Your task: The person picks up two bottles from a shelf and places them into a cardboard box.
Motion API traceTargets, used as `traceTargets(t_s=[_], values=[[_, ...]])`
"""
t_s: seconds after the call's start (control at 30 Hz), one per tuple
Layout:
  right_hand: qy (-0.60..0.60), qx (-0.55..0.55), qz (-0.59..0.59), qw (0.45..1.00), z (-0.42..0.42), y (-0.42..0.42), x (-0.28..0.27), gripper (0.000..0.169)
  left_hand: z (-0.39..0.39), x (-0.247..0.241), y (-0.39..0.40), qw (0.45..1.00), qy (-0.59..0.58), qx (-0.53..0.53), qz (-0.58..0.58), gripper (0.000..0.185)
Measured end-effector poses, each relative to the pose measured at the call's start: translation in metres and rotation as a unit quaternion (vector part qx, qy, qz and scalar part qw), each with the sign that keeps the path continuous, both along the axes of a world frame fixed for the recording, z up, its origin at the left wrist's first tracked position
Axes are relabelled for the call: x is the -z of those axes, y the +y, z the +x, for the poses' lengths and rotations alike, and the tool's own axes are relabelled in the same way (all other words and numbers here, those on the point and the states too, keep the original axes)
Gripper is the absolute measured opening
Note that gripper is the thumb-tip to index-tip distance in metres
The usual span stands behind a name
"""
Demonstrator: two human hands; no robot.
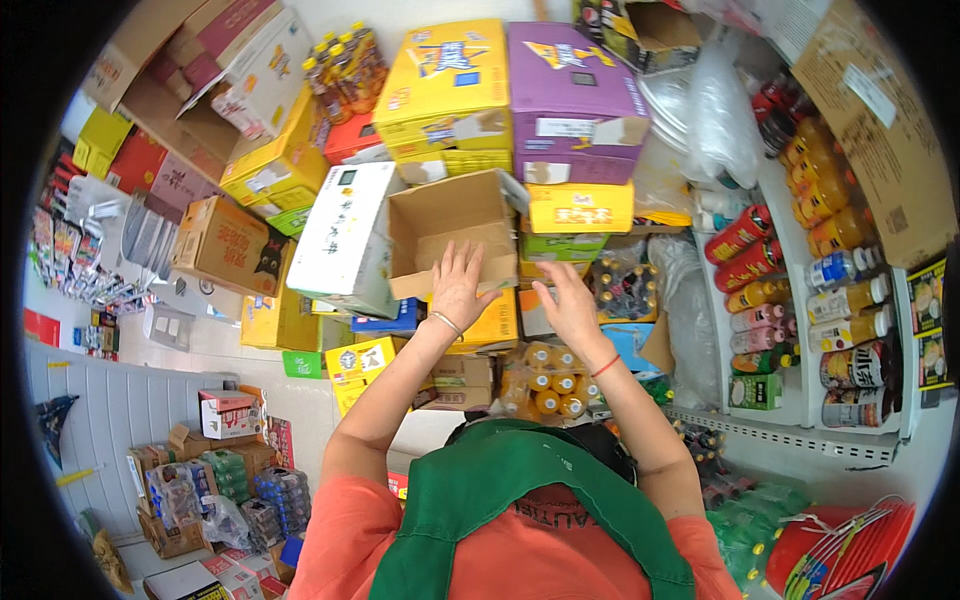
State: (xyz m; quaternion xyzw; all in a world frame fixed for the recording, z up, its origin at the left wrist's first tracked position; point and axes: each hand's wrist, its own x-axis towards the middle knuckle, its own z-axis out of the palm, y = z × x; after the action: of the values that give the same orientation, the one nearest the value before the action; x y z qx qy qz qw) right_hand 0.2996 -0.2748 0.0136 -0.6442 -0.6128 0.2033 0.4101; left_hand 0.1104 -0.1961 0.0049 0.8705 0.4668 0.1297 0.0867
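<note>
Before me an open cardboard box shows its brown inner walls and bottom. My left hand, with a bangle at the wrist, is spread over the box's near edge; whether it touches cannot be told. My right hand, a red cord around its wrist, is held to the right of the box with fingers apart and nothing in it. Beyond that hand is a yellow carton on a green one. Left of the open box stands a white carton. Orange-drink bottles in shrink wrap sit below my right hand.
Large yellow and purple cartons are stacked behind the box. Shelves of bottled drinks stand at the right, with a plastic-wrapped bundle above. An orange carton juts out at the left. Wrapped bottle packs stand at lower left.
</note>
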Motion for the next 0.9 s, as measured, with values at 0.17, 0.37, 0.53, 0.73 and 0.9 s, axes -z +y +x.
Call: traceTargets(t_s=[0.17, 0.37, 0.53, 0.73, 0.9], values=[[-0.189, -0.033, -0.002, 0.981, -0.056, 0.032, 0.044, 0.04, -0.042, 0.012, 0.024, 0.993, 0.06, 0.012, -0.106, 0.078], [-0.078, 0.014, -0.027, 0.997, -0.082, 0.034, 0.037, 0.043, -0.064, 0.046, 0.039, 0.999, 0.002, 0.009, -0.053, 0.036], [0.164, 0.157, -0.032, 0.973, -0.043, 0.024, 0.022, 0.049, -0.078, 0.01, 0.052, 0.977, -0.196, 0.053, 0.068, 0.035], [0.271, 0.13, -0.173, 0.938, -0.025, 0.019, -0.003, 0.063, -0.127, -0.02, 0.053, 0.962, -0.27, 0.024, -0.037, 0.04], [0.307, 0.077, -0.264, 0.911, -0.017, 0.02, -0.013, 0.066, -0.167, -0.015, 0.026, 0.933, -0.344, 0.016, -0.103, 0.035]])
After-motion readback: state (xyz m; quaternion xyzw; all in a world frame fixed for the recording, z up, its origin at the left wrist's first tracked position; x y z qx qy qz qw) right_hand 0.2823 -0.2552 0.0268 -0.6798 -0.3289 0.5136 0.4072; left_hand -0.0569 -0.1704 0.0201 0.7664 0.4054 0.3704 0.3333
